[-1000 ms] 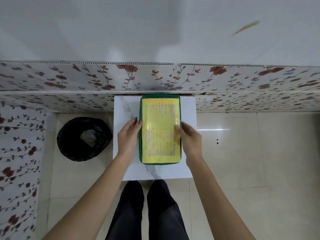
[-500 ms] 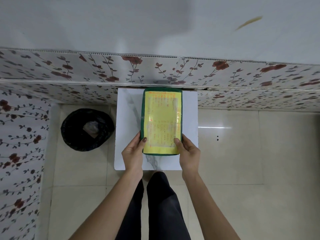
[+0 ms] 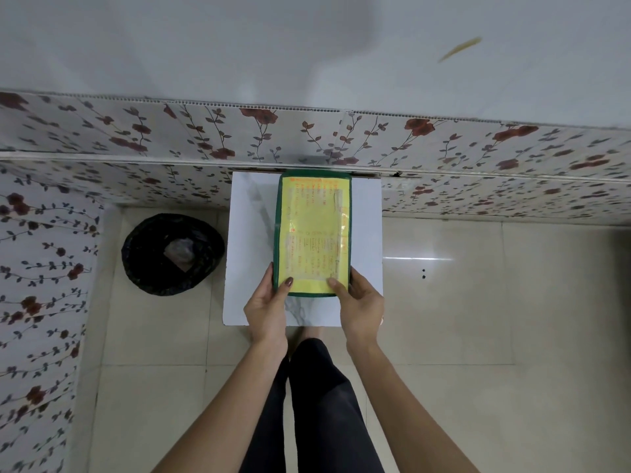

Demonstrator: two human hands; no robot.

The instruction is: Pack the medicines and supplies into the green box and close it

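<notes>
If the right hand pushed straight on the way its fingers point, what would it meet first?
The right hand is already touching the green box at its near right corner, thumb on the yellow label. Going further it would simply press the box toward the floral wall; depth is uncertain.

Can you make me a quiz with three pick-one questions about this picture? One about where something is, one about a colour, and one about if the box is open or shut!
1. Where is the black bin?
A. On the floor left of the white table
B. On the table
C. Right of the table

2. What colour is the label on the green box?
A. Blue
B. Yellow
C. Pink

3. How is the box?
A. Wide open
B. Lid off beside it
C. Closed

Answers: 1 A, the bin stands on the tiles left of the table. 2 B, a yellow sheet with orange print. 3 C, the lid lies flat; the left hand and right hand grip its near corners.
</notes>
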